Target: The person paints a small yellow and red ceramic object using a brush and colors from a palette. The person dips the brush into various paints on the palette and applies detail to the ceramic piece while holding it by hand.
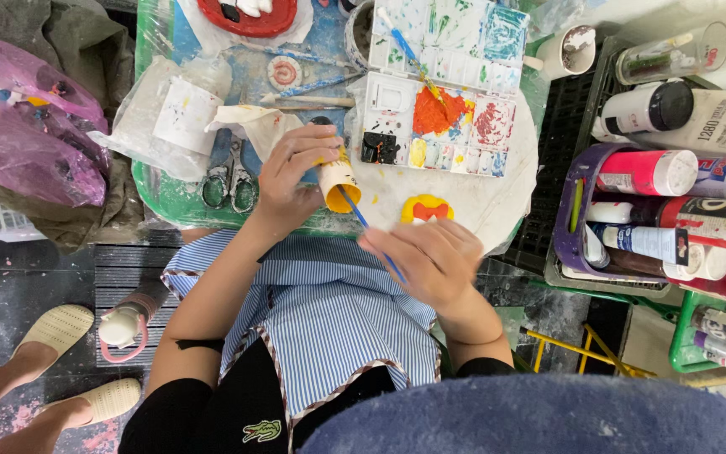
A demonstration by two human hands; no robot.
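Below a blue hat brim (539, 420), the right hand (430, 261) pinches one brush (363, 220) at frame centre, dipping it into one yellow cup (339, 181) gripped by the left hand (291, 176).

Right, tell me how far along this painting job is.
Done: the small yellow piece with a red bow lies painted on the white sheet, and the palette wells are well used. In hand: the left hand tilts a yellow paint tub while the right hand dips a blue-handled brush into it. Left: nothing shows what this yellow is for.
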